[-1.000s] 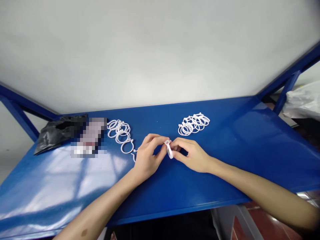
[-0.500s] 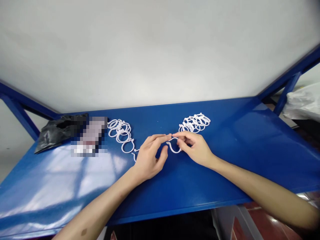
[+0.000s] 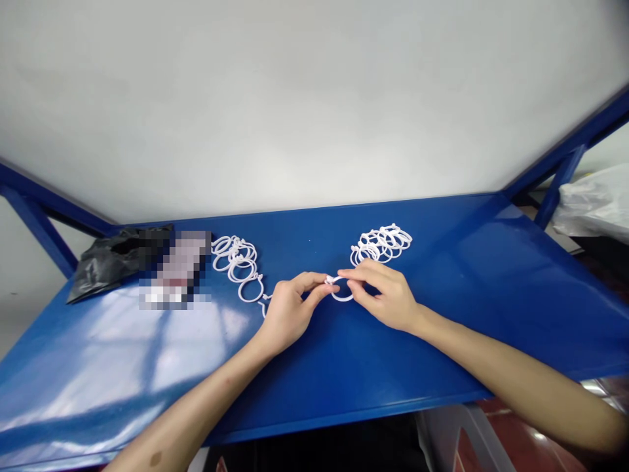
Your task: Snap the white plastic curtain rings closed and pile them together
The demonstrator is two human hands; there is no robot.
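Between my hands is a white plastic ring [image 3: 343, 298], like a shower curtain ring, held just above or on the blue table. My left hand [image 3: 295, 305] pinches its clasp end between thumb and fingertips. The ring's right side is gripped by the thumb and fingers of my right hand [image 3: 386, 292], which hide part of it. Beyond my right hand lies a pile of similar white rings [image 3: 386, 242]. A looser chain of white rings [image 3: 243, 265] lies to the left, and one of them is partly hidden behind my left hand.
A black plastic bag [image 3: 101, 265] and a blurred-out flat object [image 3: 181, 262] lie on the left of the blue table [image 3: 314, 387]. A pale wall [image 3: 314, 105] rises behind it. Blue braces [image 3: 565, 177] stand at both sides, with a white plastic bag [image 3: 594, 200] at far right.
The ring's open end has come together at the clasp. My left hand's thumb and fingers have closed into a pinch on it. The right hand keeps hold of the ring.
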